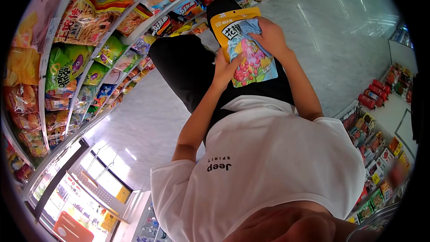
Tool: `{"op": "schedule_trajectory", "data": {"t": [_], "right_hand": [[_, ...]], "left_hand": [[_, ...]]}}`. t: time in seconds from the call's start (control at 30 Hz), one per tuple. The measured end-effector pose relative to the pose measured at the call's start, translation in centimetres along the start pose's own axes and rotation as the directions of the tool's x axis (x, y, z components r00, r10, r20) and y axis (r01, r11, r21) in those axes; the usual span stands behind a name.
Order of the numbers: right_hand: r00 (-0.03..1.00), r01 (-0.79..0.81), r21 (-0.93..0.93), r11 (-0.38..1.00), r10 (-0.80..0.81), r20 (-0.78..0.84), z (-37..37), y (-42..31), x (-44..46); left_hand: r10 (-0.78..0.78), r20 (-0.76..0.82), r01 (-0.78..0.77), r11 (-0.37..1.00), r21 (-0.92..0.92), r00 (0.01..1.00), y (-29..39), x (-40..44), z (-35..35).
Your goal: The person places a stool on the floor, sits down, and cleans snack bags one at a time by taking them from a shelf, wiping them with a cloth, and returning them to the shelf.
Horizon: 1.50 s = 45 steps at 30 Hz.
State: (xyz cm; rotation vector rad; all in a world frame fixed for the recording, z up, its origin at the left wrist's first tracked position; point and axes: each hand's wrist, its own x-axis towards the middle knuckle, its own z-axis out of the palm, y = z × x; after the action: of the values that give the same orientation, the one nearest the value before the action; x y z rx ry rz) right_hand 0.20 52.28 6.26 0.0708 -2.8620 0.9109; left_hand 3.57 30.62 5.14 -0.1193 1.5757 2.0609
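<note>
A colourful snack pouch (254, 64) with a yellow top and a pink-and-blue printed front lies over my dark-trousered lap. My left hand (227, 68) grips its left edge, thumb across the front. My right hand (271, 37) is closed on a light-blue cloth (251, 28), which is pressed against the upper right of the pouch's front. Part of the cloth and the fingertips behind it are hidden.
Shelves on the left carry many bagged snacks, among them a green bag (67, 67) and a noodle-like snack bag (85, 18). Red cylinders (375, 94) and a rack of small packets (376, 161) stand at the right. Grey floor (313, 31) lies ahead.
</note>
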Motion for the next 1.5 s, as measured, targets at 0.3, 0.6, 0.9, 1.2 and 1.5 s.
{"op": "schedule_trajectory", "data": {"t": [0.3,0.6,0.9,1.2,1.5], "right_hand": [[0.986,-0.165,-0.125,0.978,0.164,-0.019,3.0,2.4,5.3],[0.988,0.08,0.005,0.997,-0.08,0.129,1.9,-1.2,3.3],[0.996,0.082,-0.121,0.989,-0.077,0.051,3.0,-1.2,4.8],[0.989,0.085,-0.146,0.986,-0.067,0.129,5.8,-1.2,8.3],[0.939,0.241,-0.132,0.962,-0.196,0.282,8.3,-5.0,10.6]], "left_hand": [[-0.037,-0.03,0.039,0.998,0.044,0.999,0.7,0.3,0.4],[-0.074,-0.035,0.074,0.997,0.016,0.997,0.1,0.2,-0.1],[-0.058,-0.03,0.058,0.998,-0.003,0.998,0.3,0.3,0.2],[-0.037,-0.034,0.036,0.999,-0.02,0.999,-0.4,0.2,0.2],[-0.077,-0.037,0.078,0.997,0.025,0.996,-0.6,0.6,-0.3]]}}
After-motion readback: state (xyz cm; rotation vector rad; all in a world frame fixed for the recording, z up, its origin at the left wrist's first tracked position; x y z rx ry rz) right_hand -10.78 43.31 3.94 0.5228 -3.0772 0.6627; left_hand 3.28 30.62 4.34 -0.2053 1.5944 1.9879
